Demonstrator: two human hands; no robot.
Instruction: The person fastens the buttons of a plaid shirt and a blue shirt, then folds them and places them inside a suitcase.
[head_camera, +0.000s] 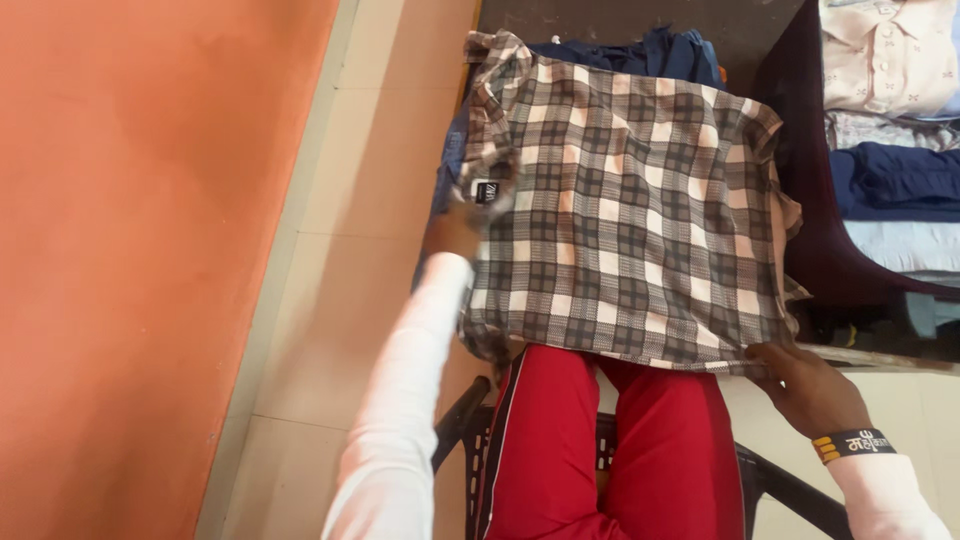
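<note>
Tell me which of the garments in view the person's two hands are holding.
The grey-and-cream checked shirt spread over the lap, gripped by the left hand and right hand. The pale buttoned shirt and dark blue garments lie untouched alongside.

The left hand (455, 228) is motion-blurred, so its grip on the checked shirt (625, 205) cannot be read. The shirt covers most of the dark blue garment (665, 52) beneath it, and the stack of folded clothes (895, 110) runs off the right edge. The right hand (805, 385) has its fingertips tucked under the shirt's hem.
</note>
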